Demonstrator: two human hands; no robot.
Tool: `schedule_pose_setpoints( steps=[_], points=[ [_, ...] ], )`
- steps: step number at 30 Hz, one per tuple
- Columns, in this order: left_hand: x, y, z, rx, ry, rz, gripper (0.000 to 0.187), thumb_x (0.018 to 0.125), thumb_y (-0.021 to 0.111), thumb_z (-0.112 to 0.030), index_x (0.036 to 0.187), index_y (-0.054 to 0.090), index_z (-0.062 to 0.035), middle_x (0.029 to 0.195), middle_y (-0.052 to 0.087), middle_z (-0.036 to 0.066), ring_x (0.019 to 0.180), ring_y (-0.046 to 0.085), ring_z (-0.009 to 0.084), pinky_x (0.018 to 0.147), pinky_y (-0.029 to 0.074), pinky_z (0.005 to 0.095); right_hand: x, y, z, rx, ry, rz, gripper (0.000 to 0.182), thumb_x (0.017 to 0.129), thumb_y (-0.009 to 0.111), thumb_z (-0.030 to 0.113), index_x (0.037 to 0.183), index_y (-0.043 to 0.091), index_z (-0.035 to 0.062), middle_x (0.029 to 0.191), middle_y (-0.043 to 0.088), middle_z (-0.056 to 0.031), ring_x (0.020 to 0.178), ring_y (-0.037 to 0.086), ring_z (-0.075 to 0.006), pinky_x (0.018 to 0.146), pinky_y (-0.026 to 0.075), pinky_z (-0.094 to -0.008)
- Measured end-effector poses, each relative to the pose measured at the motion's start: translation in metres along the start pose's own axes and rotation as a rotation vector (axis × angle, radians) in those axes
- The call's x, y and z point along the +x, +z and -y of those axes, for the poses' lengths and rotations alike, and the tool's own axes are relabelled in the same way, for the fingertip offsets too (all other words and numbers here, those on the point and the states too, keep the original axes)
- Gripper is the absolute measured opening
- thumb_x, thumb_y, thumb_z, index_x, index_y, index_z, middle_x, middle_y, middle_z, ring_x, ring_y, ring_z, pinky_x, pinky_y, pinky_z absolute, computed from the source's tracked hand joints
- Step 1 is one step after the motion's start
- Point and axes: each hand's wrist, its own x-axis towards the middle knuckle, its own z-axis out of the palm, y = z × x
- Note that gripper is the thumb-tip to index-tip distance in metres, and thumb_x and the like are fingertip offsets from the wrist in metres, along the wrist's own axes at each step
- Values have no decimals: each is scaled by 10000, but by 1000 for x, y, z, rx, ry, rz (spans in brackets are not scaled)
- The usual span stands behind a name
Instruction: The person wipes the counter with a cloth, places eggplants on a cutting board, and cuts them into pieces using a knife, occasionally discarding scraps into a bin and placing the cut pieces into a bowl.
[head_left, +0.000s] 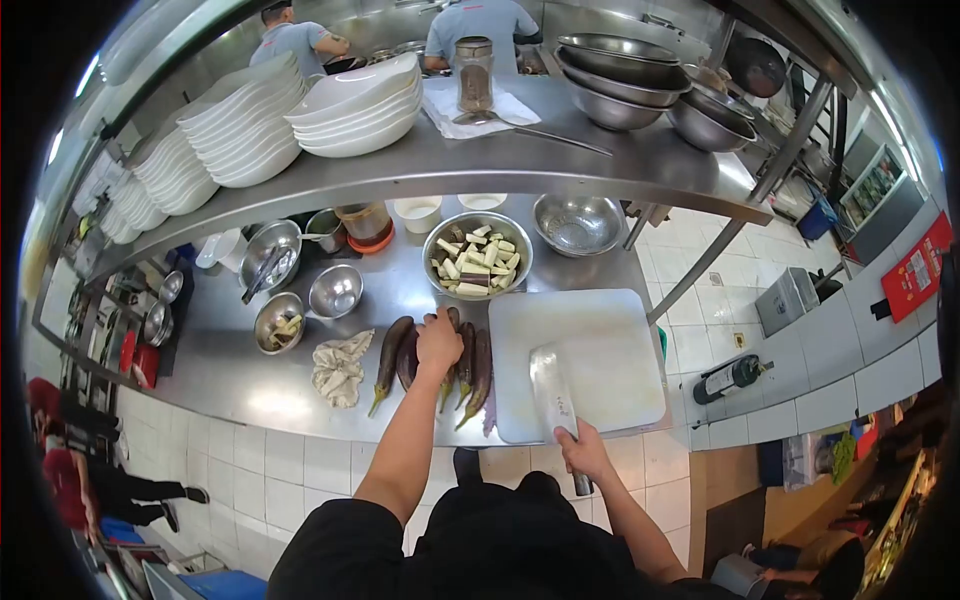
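Several dark purple eggplants (391,362) with green stems lie side by side on the steel table, left of a white cutting board (625,340). My left hand (438,342) reaches over the middle of the row, its fingers curled round the top of an eggplant; the hand partly covers that one. In my right hand (588,452) is the handle of a cleaver (550,384), its broad blade lying over the board's left part. Behind the eggplants stands a steel bowl (428,268) of cut eggplant pieces (480,258).
A crumpled cloth (342,367) lies left of the eggplants. Small steel bowls (336,291) stand beyond it, and another steel bowl (578,224) sits behind the board. Overhead, a steel shelf (430,172) carries stacked white dishes (355,110). Two people (480,30) stand behind the shelf.
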Motion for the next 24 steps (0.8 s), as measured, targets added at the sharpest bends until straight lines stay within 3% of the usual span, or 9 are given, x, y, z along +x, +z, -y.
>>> schedule_pose_setpoints(
  steps=[2,4,7,8,10,11,12,16,24],
  points=[
    [-15,-9,-19,-36,-82,-37,672,869,829,-198,1419,501,6,1280,668,292,1215,656,518,982,608,560,-11,-22,-22,115,35,70,235,1102,666,225,1142,614,-1,607,566,-34,438,549,-152,413,475,-332],
    [-38,-21,-42,-43,-88,-67,647,844,808,-172,1397,528,16,1278,671,273,1217,644,487,1010,578,569,-10,-52,-53,77,50,-47,242,1095,679,230,1122,624,-3,598,568,-44,429,543,-157,403,485,-347],
    [-59,-19,-88,-148,300,-257,592,816,796,-148,1368,607,-50,1326,667,195,1232,612,430,1041,502,546,-5,-109,-83,-73,-20,-442,214,1101,633,186,1090,610,-26,596,572,-75,419,583,-195,367,474,-383],
    [-75,-13,-111,-140,307,-229,592,816,796,-148,1368,607,-50,1326,667,195,1232,612,430,1041,502,546,-5,-129,-97,-78,-50,-497,210,1102,607,179,1091,607,-30,621,598,-100,420,602,-214,365,476,-393],
    [-111,-5,-167,-52,638,-9,507,897,763,-193,1385,634,-139,1372,646,119,1275,568,394,1065,463,538,5,-162,-144,-267,-202,-567,234,1106,601,202,1079,583,-29,676,623,-142,455,629,-247,410,503,-421],
    [-126,20,-182,-64,664,25,507,897,763,-193,1385,634,-139,1372,646,119,1275,568,394,1065,463,538,3,-177,-147,-348,-312,-590,244,1108,601,212,1073,572,-27,692,627,-158,469,640,-263,426,510,-432],
    [-134,52,-197,-56,698,29,445,943,736,-225,1378,647,-194,1378,633,80,1283,544,376,1063,433,556,-24,-181,-102,-422,-200,-536,306,1080,615,234,1091,603,-71,925,714,-345,905,694,-579,806,539,-614],
    [-147,87,-252,-97,665,72,303,1059,638,-325,1360,663,-313,1379,601,15,1266,506,358,1026,363,624,-45,-171,-62,-600,-41,-318,269,1043,532,140,1225,550,-58,1012,730,-387,1010,719,-564,896,556,-644],
    [-165,94,-294,28,487,209,319,1093,567,-342,1404,626,-376,1444,526,6,1269,467,379,948,359,663,-107,-156,-7,-596,80,-152,345,1002,518,88,1300,489,-83,1116,717,-415,1090,706,-582,980,536,-649]
  ],
)
